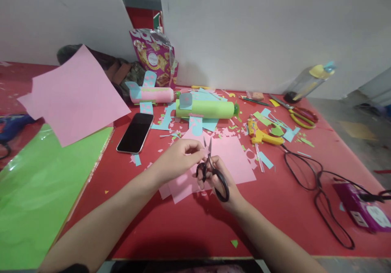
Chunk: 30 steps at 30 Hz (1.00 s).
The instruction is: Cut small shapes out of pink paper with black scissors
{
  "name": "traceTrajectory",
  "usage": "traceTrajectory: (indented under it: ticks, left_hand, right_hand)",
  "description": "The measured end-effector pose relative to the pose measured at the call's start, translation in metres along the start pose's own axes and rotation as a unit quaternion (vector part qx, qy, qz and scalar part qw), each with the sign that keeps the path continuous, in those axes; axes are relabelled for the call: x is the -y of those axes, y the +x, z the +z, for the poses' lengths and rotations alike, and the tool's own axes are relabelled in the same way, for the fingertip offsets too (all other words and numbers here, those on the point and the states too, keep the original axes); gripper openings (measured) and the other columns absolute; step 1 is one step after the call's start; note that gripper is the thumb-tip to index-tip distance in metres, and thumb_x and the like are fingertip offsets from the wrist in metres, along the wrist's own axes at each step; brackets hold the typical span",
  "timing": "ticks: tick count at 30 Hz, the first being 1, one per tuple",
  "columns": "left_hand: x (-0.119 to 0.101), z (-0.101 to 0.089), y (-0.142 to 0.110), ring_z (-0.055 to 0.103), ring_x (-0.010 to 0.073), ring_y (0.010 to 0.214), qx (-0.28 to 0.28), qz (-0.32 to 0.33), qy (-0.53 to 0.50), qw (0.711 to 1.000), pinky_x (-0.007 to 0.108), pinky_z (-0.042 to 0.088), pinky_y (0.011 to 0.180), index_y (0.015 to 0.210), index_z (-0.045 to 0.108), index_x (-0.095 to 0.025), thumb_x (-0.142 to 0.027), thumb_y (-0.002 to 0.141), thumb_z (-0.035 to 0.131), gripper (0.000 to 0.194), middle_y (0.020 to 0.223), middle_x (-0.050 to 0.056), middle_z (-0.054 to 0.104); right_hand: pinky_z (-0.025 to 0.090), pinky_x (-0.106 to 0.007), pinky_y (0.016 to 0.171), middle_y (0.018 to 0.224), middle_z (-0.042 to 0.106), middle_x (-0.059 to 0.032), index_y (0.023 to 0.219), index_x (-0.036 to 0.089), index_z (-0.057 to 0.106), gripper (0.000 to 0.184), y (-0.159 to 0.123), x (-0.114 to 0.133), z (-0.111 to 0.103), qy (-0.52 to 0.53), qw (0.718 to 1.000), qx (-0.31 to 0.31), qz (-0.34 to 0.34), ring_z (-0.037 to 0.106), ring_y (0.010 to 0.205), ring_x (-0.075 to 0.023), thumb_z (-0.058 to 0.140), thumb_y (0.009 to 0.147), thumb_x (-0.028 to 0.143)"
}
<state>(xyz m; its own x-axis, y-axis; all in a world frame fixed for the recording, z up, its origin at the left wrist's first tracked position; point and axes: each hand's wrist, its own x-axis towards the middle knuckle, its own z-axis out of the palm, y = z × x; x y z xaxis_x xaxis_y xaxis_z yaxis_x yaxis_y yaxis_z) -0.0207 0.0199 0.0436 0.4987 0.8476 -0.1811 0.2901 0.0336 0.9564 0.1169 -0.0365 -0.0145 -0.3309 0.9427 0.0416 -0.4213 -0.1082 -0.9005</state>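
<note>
My right hand (222, 179) is closed around the black handles of a pair of scissors (220, 184), with its blades slightly apart and pointing away from me. Between the fingertips of my left hand (190, 155) is a small pink paper piece (207, 147), right at the blades. Beneath both hands lie pink paper sheets (235, 159) on the red table. Just beyond them is a green paper-covered bottle (207, 109) with light blue paper fins. A pink-covered bottle (155, 95) with similar blue fins lies to its left.
A phone (135, 133), green sheet (51, 191) and large pink sheet (79, 97) lie left. A yellow glue gun (264, 137), its cable, a purple power strip (363, 205), other scissors (301, 115) and a clear bottle (307, 83) are right. A snack bag (155, 57) stands behind; paper scraps are scattered.
</note>
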Motion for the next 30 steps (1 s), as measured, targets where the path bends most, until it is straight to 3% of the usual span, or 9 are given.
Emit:
traceTrajectory:
  ticks: [5, 11, 23, 27, 30]
  left_hand:
    - [-0.0012, -0.0007, 0.0004, 0.046, 0.0098, 0.06, -0.007, 0.006, 0.032, 0.999, 0.021, 0.036, 0.058, 0.059, 0.048, -0.015, -0.024, 0.075, 0.044, 0.019, 0.059, -0.004, 0.047]
    - [-0.0013, -0.0004, 0.0004, 0.047, 0.0105, 0.061, -0.007, 0.003, 0.037, 0.999, 0.021, 0.038, 0.059, 0.06, 0.05, -0.015, -0.025, 0.075, 0.043, 0.019, 0.061, -0.003, 0.049]
    - [-0.0022, -0.0006, 0.0011, 0.047, 0.0105, 0.062, -0.016, 0.006, 0.036, 0.999, 0.021, 0.038, 0.06, 0.059, 0.05, -0.015, -0.022, 0.074, 0.044, 0.018, 0.061, -0.003, 0.05]
    - [-0.0022, -0.001, 0.0011, 0.048, 0.0111, 0.063, -0.015, 0.001, 0.038, 0.999, 0.022, 0.038, 0.061, 0.06, 0.051, -0.015, -0.022, 0.073, 0.044, 0.016, 0.061, -0.002, 0.05]
    - [-0.0036, -0.0022, 0.0008, 0.048, 0.0114, 0.062, -0.013, -0.001, 0.054, 0.998, 0.021, 0.037, 0.059, 0.059, 0.05, -0.016, -0.022, 0.072, 0.043, 0.016, 0.061, -0.002, 0.05]
  right_hand:
    - [0.039, -0.028, 0.056, 0.068, 0.048, 0.0035, 0.08, 0.025, 0.037, 0.032, 0.0001, 0.0016, 0.0013, -0.003, 1.0, -0.006, 0.019, 0.046, 0.053, -0.01, 0.055, 0.071, 0.049]
    - [0.04, -0.028, 0.056, 0.066, 0.047, 0.0043, 0.079, 0.025, 0.035, 0.033, -0.0001, 0.0025, 0.0031, -0.012, 0.999, -0.023, 0.023, 0.045, 0.05, -0.0093, 0.056, 0.07, 0.048]
    - [0.036, -0.02, 0.04, 0.063, 0.047, 0.0057, 0.077, 0.024, 0.032, 0.035, -0.0008, 0.0029, 0.0048, -0.001, 0.998, -0.049, 0.047, 0.047, 0.046, -0.0077, 0.059, 0.069, 0.044]
    - [0.034, -0.019, 0.037, 0.06, 0.048, 0.0081, 0.075, 0.024, 0.03, 0.04, 0.0012, 0.0015, 0.0042, -0.001, 0.996, -0.078, 0.044, 0.046, 0.038, -0.0059, 0.063, 0.065, 0.043]
    - [0.037, -0.021, 0.041, 0.061, 0.049, 0.0075, 0.075, 0.024, 0.032, 0.038, 0.0025, -0.0001, 0.0024, -0.011, 0.993, -0.111, 0.025, 0.047, 0.041, -0.0069, 0.064, 0.065, 0.043]
